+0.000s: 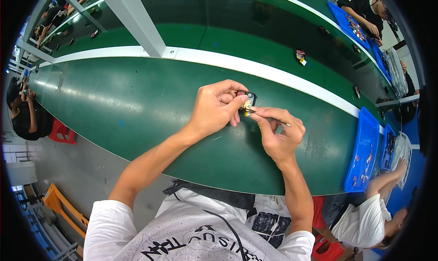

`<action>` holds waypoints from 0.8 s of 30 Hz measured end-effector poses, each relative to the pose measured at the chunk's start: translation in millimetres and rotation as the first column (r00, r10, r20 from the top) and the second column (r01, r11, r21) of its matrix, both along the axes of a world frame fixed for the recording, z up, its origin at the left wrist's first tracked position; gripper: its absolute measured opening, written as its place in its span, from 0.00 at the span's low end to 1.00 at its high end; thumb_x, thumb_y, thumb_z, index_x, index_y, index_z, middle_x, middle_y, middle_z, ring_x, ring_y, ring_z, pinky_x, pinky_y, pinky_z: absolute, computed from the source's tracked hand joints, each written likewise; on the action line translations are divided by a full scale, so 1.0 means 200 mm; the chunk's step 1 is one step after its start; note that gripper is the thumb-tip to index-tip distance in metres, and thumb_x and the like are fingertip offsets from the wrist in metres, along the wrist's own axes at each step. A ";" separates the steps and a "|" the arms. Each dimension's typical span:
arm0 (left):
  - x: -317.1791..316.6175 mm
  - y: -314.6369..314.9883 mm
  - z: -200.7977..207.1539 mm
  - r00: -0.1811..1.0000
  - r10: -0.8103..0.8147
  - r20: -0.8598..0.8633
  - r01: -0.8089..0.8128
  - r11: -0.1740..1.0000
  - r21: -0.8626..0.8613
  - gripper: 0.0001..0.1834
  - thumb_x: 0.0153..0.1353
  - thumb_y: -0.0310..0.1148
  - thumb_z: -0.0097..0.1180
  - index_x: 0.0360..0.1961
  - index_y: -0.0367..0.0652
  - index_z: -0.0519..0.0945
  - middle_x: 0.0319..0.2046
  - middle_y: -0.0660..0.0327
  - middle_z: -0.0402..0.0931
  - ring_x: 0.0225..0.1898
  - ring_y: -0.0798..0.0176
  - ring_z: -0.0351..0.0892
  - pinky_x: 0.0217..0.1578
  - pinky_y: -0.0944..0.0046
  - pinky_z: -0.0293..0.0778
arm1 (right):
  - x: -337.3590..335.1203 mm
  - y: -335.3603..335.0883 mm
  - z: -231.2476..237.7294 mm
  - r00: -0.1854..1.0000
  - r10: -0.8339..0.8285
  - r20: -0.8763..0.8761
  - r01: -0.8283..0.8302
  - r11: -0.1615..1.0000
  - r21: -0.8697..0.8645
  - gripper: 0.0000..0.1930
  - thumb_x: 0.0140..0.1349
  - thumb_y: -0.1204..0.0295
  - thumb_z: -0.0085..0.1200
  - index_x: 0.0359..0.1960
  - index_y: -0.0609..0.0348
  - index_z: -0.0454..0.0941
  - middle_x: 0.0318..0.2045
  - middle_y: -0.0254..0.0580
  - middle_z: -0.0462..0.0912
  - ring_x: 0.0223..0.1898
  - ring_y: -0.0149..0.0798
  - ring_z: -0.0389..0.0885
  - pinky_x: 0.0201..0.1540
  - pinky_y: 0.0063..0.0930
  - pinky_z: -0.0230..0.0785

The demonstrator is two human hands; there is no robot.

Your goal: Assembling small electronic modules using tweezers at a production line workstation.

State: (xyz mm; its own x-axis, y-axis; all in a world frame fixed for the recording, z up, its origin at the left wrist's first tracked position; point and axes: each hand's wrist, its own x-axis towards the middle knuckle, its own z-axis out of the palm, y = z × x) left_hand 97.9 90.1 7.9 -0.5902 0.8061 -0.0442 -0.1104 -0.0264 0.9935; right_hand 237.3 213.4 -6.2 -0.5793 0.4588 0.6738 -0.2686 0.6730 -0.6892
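Observation:
A small black-framed electronic device (pixel 253 97) with a gold-coloured part and a bit of yellow is held up above the green workbench. My left hand (pixel 213 104) is closed on its left side, thumb and fingers pinching the frame. From the right, my right hand (pixel 284 137) pinches a slim, dark tweezer-like tool (pixel 279 122). The tool's tip is at the device's lower edge, where my fingers partly hide the contact. Both hands meet over the middle of the bench.
A blue tray (pixel 361 158) with small parts stands at the bench's right end. A white rail (pixel 219 61) and grey post (pixel 137 21) divide the bench from a green conveyor (pixel 269 37) carrying similar devices. Co-workers sit at the far left, far right and lower right.

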 end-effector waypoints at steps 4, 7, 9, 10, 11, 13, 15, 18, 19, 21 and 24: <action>-0.01 0.01 -0.03 0.999 0.018 -0.044 -0.019 0.999 -0.026 0.09 0.68 0.23 0.59 0.46 0.26 0.80 0.28 0.56 0.81 0.19 0.69 0.81 0.17 0.70 0.77 | 0.01 0.01 0.00 0.999 -0.003 0.045 -0.002 0.994 0.111 0.07 0.53 0.81 0.72 0.31 0.60 0.86 0.31 0.36 0.91 0.11 0.21 0.66 0.16 0.18 0.56; -0.08 0.05 0.03 0.998 0.020 -0.053 -0.024 0.996 -0.088 0.10 0.68 0.23 0.59 0.46 0.27 0.80 0.27 0.57 0.81 0.19 0.69 0.81 0.18 0.69 0.77 | 0.00 0.03 0.00 0.998 -0.040 -0.042 0.042 0.999 0.031 0.07 0.53 0.81 0.72 0.33 0.61 0.86 0.31 0.36 0.91 0.12 0.20 0.64 0.16 0.18 0.56; -0.21 0.13 0.06 0.986 0.086 -0.142 -0.096 0.993 -0.063 0.11 0.69 0.26 0.58 0.47 0.27 0.80 0.27 0.57 0.81 0.21 0.67 0.82 0.19 0.68 0.78 | -0.01 0.05 0.02 0.994 -0.080 -0.074 0.079 0.997 -0.008 0.08 0.53 0.81 0.72 0.34 0.61 0.86 0.31 0.35 0.91 0.12 0.20 0.64 0.17 0.18 0.56; -0.32 0.18 0.07 0.965 0.105 -0.242 -0.124 0.990 -0.067 0.12 0.69 0.27 0.59 0.47 0.26 0.80 0.27 0.56 0.81 0.22 0.66 0.83 0.20 0.68 0.78 | -0.01 0.06 0.02 0.990 -0.122 -0.075 0.121 0.992 -0.018 0.08 0.53 0.81 0.72 0.35 0.61 0.86 0.31 0.35 0.91 0.12 0.20 0.63 0.17 0.17 0.56; -0.44 0.23 0.06 0.944 0.145 -0.298 -0.174 0.982 -0.075 0.12 0.68 0.26 0.59 0.47 0.26 0.80 0.28 0.55 0.82 0.22 0.65 0.84 0.20 0.68 0.79 | -0.01 0.07 0.03 0.984 -0.157 -0.079 0.156 0.987 -0.028 0.09 0.54 0.81 0.72 0.35 0.61 0.86 0.31 0.35 0.91 0.12 0.19 0.63 0.17 0.17 0.56; -0.64 0.32 0.04 0.873 0.246 -0.421 -0.320 0.940 -0.116 0.11 0.67 0.27 0.60 0.44 0.27 0.82 0.30 0.55 0.84 0.21 0.65 0.84 0.21 0.68 0.80 | -0.02 0.07 0.03 0.983 -0.162 -0.089 0.160 0.987 -0.027 0.10 0.53 0.81 0.72 0.36 0.61 0.86 0.27 0.34 0.88 0.12 0.20 0.62 0.17 0.18 0.54; -0.86 0.36 -0.03 0.778 0.220 -0.588 -0.398 0.897 -0.191 0.13 0.65 0.27 0.61 0.47 0.29 0.83 0.29 0.54 0.85 0.20 0.65 0.84 0.18 0.67 0.78 | -0.01 0.08 0.01 0.988 -0.139 -0.070 0.141 0.990 0.021 0.11 0.51 0.80 0.73 0.36 0.60 0.87 0.20 0.32 0.83 0.12 0.20 0.61 0.17 0.19 0.53; -1.08 0.41 -0.04 0.491 0.045 -0.870 -0.503 0.830 -0.240 0.14 0.66 0.34 0.61 0.45 0.33 0.84 0.33 0.50 0.85 0.25 0.55 0.87 0.24 0.59 0.81 | -0.02 0.08 -0.01 0.991 -0.131 -0.042 0.133 0.990 0.053 0.10 0.51 0.78 0.74 0.35 0.58 0.87 0.17 0.32 0.80 0.11 0.23 0.62 0.17 0.21 0.54; -1.08 0.45 -0.02 0.242 0.030 -0.970 -0.645 0.751 -0.138 0.15 0.66 0.39 0.60 0.43 0.36 0.84 0.36 0.49 0.84 0.30 0.50 0.87 0.30 0.54 0.82 | -0.02 0.08 -0.02 0.990 -0.136 -0.031 0.137 0.989 0.058 0.10 0.51 0.78 0.73 0.35 0.58 0.87 0.17 0.32 0.80 0.11 0.24 0.63 0.17 0.22 0.55; -1.03 0.56 0.03 0.023 -0.007 -1.000 -0.715 0.699 -0.021 0.18 0.66 0.46 0.59 0.40 0.39 0.84 0.41 0.48 0.84 0.41 0.42 0.85 0.40 0.45 0.81 | -0.01 0.07 -0.02 0.990 -0.137 -0.021 0.138 0.989 0.059 0.10 0.51 0.78 0.73 0.35 0.58 0.87 0.19 0.32 0.82 0.11 0.25 0.64 0.17 0.22 0.56; -0.95 0.85 0.06 0.290 -0.010 -0.957 -0.450 0.881 -0.146 0.18 0.66 0.45 0.61 0.46 0.43 0.86 0.44 0.52 0.86 0.42 0.46 0.87 0.40 0.49 0.83 | -0.03 0.05 -0.01 0.995 -0.100 -0.026 0.102 0.991 0.083 0.10 0.50 0.78 0.73 0.34 0.58 0.86 0.22 0.33 0.84 0.11 0.26 0.65 0.17 0.23 0.58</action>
